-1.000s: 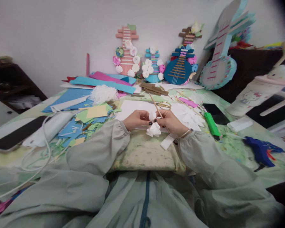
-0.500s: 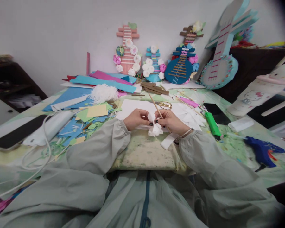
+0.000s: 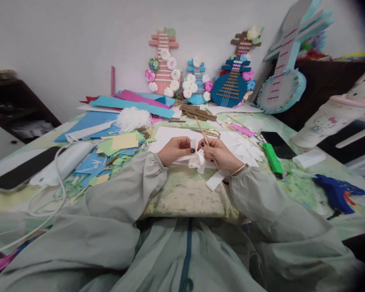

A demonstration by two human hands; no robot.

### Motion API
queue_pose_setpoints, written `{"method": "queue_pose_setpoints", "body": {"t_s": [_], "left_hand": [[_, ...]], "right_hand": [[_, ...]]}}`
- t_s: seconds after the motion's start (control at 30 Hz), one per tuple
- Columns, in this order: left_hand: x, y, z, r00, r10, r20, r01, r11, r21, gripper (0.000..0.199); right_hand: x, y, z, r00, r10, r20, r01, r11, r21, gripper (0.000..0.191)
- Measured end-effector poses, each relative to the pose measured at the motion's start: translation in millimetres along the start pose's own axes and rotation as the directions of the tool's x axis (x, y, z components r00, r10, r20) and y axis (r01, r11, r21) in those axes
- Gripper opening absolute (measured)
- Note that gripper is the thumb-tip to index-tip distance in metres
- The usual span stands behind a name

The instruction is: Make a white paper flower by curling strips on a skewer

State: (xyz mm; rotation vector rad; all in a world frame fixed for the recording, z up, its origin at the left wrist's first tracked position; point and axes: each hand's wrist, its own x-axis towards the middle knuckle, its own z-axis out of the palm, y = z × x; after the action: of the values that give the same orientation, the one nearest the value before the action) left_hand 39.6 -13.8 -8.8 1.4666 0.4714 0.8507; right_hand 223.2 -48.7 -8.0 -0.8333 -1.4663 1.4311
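Left hand (image 3: 177,151) pinching ruffled white paper (image 3: 197,162) — right hand (image 3: 222,155) gripping thin stick (image 3: 200,125), maybe paper too, kinda blurry — gold-handled scissors (image 3: 215,133) lying at one o'clock from paper.

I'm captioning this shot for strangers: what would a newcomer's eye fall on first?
Probably the lute-like models along the back wall, such as the salmon-pink lute with pale flowers and the dark blue, round-bodied lute. Then, at the centre, the left hand and right hand pinch a ruffled white paper-like piece, the right also holding a thin wooden stick. At far right stands a white tumbler with a pink rim.
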Motion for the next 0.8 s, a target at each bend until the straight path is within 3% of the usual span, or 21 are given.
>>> {"method": "queue_pose_setpoints", "body": {"t_s": [0.2,0.4,0.57,0.8], "left_hand": [[0.9,-1.6,-0.5,0.994,0.076,-0.073,-0.073,0.996,0.050,0.033],[1.6,-2.6,-1.4,0.991,0.098,-0.087,-0.091,0.992,0.085,0.031],[1.8,-0.9,-2.6,0.990,0.120,-0.073,-0.102,0.972,0.212,0.031],[1.4,-0.1,-2.8,0.975,0.179,-0.132,-0.121,0.926,0.357,0.031]], "right_hand": [[-5.4,-7.7,4.1,0.997,0.059,0.057,-0.051,0.989,-0.137,0.032],[-5.0,-5.3,4.8,0.999,0.007,0.035,0.004,0.948,-0.320,0.029],[-2.7,-3.7,3.0,1.000,-0.031,-0.001,0.028,0.939,-0.342,0.030],[-4.7,-6.7,7.3,1.000,-0.024,-0.015,0.019,0.963,-0.269,0.030]]}}
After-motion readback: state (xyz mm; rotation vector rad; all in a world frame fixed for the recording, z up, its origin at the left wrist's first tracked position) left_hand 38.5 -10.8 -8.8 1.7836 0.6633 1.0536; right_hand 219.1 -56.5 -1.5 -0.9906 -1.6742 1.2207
